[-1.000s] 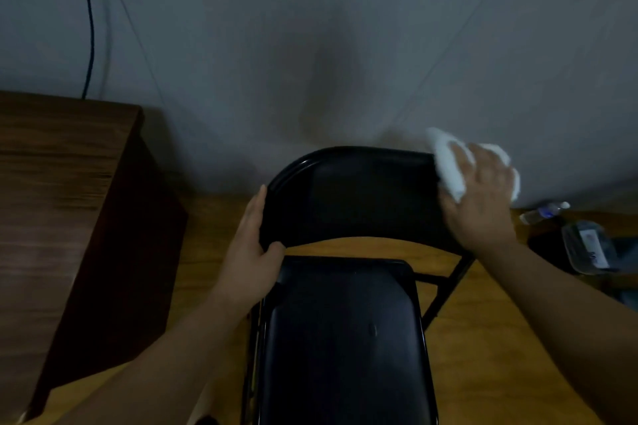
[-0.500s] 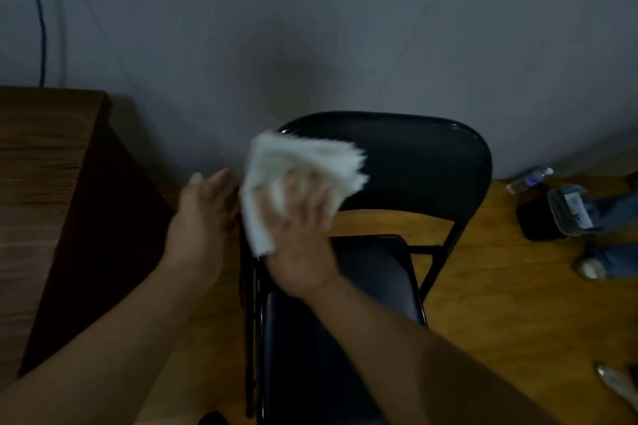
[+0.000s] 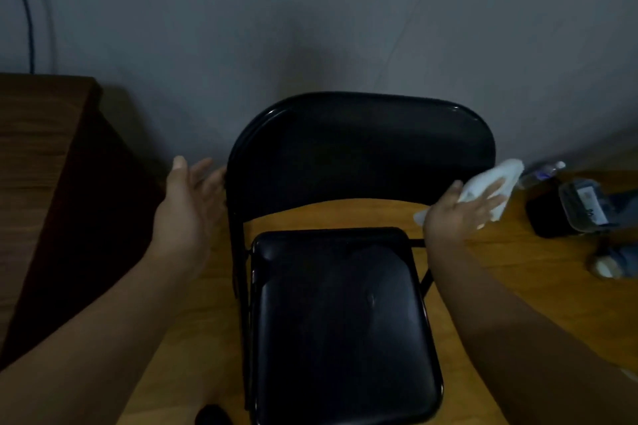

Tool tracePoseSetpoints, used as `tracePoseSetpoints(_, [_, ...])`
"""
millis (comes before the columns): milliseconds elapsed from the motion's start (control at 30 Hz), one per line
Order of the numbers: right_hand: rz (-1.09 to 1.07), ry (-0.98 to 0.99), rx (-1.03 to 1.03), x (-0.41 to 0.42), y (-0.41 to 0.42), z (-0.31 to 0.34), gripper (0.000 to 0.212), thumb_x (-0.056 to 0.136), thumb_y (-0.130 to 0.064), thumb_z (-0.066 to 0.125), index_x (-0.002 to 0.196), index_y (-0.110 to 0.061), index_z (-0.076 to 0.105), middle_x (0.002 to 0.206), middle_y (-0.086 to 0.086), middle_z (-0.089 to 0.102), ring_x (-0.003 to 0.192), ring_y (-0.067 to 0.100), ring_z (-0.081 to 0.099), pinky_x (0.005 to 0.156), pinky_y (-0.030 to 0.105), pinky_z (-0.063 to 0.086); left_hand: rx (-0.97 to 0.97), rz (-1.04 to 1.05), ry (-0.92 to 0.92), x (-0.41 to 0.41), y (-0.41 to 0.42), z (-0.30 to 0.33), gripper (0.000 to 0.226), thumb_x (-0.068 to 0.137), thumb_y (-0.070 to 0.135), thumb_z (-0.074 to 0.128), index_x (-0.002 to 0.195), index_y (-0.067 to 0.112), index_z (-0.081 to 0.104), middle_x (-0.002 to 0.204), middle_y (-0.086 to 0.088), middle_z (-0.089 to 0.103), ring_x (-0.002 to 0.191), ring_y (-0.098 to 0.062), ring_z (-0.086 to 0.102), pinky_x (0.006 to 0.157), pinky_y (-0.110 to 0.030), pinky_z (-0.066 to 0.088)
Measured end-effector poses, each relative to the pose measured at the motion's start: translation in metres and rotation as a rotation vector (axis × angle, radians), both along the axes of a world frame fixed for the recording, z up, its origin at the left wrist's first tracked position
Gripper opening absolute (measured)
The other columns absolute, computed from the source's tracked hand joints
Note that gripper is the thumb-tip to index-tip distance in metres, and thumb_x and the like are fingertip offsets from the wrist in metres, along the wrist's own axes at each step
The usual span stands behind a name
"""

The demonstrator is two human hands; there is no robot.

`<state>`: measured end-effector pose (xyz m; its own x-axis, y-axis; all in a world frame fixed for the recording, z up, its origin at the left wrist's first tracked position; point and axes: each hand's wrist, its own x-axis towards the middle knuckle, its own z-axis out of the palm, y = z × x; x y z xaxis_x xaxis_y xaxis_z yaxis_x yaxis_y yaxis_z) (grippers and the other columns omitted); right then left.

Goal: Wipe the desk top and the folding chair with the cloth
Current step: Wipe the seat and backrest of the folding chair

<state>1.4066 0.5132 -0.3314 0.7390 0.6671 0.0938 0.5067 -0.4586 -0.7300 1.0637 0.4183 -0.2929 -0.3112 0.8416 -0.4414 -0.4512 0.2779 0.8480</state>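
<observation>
Head view shows the right hand (image 3: 461, 210) pressing the white cloth (image 3: 500, 179) flat-fingered against the right edge of the folding chair (image 3: 345, 252) backrest, left hand (image 3: 188, 203) spread beside its left edge, so backrest wiping looks underway, seat probably left

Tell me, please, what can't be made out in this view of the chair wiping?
- Desk: head view, mostly cut off by the left edge; its top barely shows.
- Cloth: partly covered by the right hand.
- Chair legs: hidden under its seat.
- Clutter on the floor at right: dim and blurred; label unreadable.
- Left hand: fingertips at the backrest edge, contact unclear.
</observation>
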Motion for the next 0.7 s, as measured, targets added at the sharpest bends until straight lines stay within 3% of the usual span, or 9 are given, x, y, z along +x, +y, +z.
tracePoseSetpoints(100, [0.017,-0.132,-0.048,-0.054,0.010,0.014,0.072,0.100,-0.045,0.029,0.161,-0.013,0.008,0.167,0.022,0.001,0.151,0.047,0.008,0.121,0.054,0.005,0.002,-0.006,0.019,0.001,-0.001,-0.001,0.064,0.103,0.062,0.023,0.148,0.023,0.045,0.125,0.010,0.067,0.116,-0.004,0.060,0.092,-0.027,0.043])
tracePoseSetpoints(233, [0.672,-0.500,0.098,-0.146,-0.013,0.011,0.082,0.087,-0.039,0.036,0.161,-0.017,0.008,0.165,0.029,0.002,0.148,0.057,-0.005,0.119,0.068,0.002,0.014,-0.021,0.029,0.003,-0.001,0.000,0.065,0.104,0.061,0.023,0.150,0.021,0.042,0.125,0.010,0.066,0.117,-0.005,0.060,0.095,-0.030,0.044])
tracePoseSetpoints(333, [1.135,-0.666,0.200,-0.193,-0.038,0.000,0.088,0.082,-0.042,0.049,0.160,-0.025,0.013,0.167,0.018,-0.005,0.148,0.055,-0.012,0.116,0.072,-0.004,0.007,0.017,-0.045,0.003,0.003,0.003,0.067,0.104,0.062,0.022,0.148,0.017,0.046,0.127,0.000,0.069,0.122,-0.019,0.063,0.108,-0.043,0.044])
tracePoseSetpoints(400, [1.335,-0.737,0.206,-0.201,-0.063,-0.020,0.090,0.083,-0.044,0.057,0.161,-0.028,0.013,0.168,0.013,-0.008,0.149,0.052,-0.012,0.116,0.071,-0.003,0.006,0.010,-0.099,0.000,0.005,0.005,0.071,0.102,0.065,0.023,0.140,0.015,0.056,0.131,-0.010,0.070,0.125,-0.028,0.064,0.108,-0.049,0.046])
tracePoseSetpoints(500, [1.480,-0.771,0.115,-0.194,-0.100,-0.055,0.096,0.085,-0.040,0.067,0.161,-0.029,0.009,0.169,0.008,-0.007,0.150,0.050,-0.006,0.118,0.070,0.000,-0.024,0.039,-0.085,-0.006,0.002,0.001,0.069,0.100,0.067,0.030,0.133,0.015,0.062,0.125,-0.012,0.073,0.117,-0.029,0.069,0.095,-0.047,0.055])
tracePoseSetpoints(567, [1.578,-0.755,0.000,-0.179,-0.121,-0.079,0.094,0.087,-0.034,0.067,0.161,-0.028,0.010,0.169,0.006,-0.006,0.150,0.050,-0.002,0.118,0.069,0.007,-0.047,0.053,-0.027,-0.007,-0.001,-0.003,0.064,0.100,0.067,0.030,0.135,0.020,0.058,0.119,-0.004,0.076,0.111,-0.019,0.072,0.084,-0.037,0.057])
tracePoseSetpoints(633, [1.688,-0.755,-0.120,-0.162,-0.140,-0.096,0.087,0.092,-0.035,0.061,0.161,-0.028,0.009,0.169,0.003,-0.009,0.150,0.048,-0.009,0.118,0.067,0.006,-0.036,0.021,0.049,-0.005,-0.002,-0.006,0.064,0.100,0.067,0.028,0.137,0.023,0.056,0.120,0.002,0.076,0.113,-0.012,0.071,0.088,-0.032,0.051])
tracePoseSetpoints(700, [1.686,-0.730,-0.147,-0.154,-0.148,-0.108,0.085,0.094,-0.037,0.058,0.161,-0.028,0.008,0.170,0.002,-0.007,0.150,0.047,-0.011,0.119,0.067,0.004,-0.022,0.011,0.106,-0.002,-0.002,-0.009,0.064,0.100,0.067,0.027,0.136,0.024,0.058,0.125,0.001,0.074,0.120,-0.013,0.066,0.100,-0.037,0.045])
